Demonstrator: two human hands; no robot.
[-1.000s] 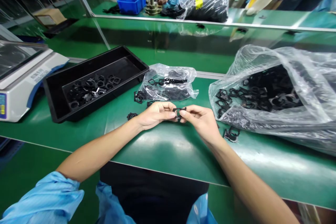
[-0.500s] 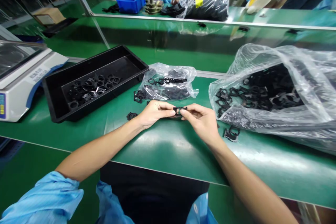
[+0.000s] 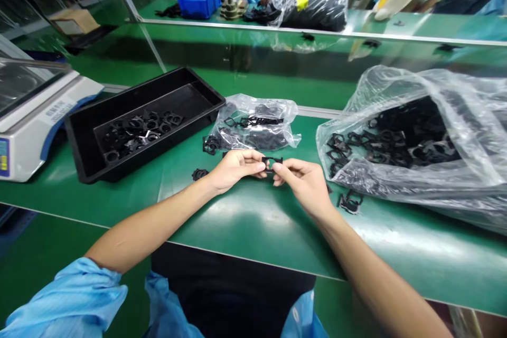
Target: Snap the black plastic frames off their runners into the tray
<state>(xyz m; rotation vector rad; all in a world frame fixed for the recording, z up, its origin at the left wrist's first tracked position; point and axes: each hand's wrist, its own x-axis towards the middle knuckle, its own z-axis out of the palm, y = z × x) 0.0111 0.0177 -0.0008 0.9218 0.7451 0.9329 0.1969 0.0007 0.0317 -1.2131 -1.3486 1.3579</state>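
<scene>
Black part (image 3: 273, 159) tipped to a new angle between two hands
Over the last half second it has tilted, its upper bar and opening showing more plainly; the left hand (image 3: 235, 171) pinches one end between thumb and fingers, and the right hand (image 3: 304, 182) has thumb and fingertips together on the other. It is above the green table (image 3: 253, 227), between the black tray (image 3: 180, 92) and the large clear bag (image 3: 447, 173), so it seems to be mid-turn rather than ready to leave the fingers
</scene>
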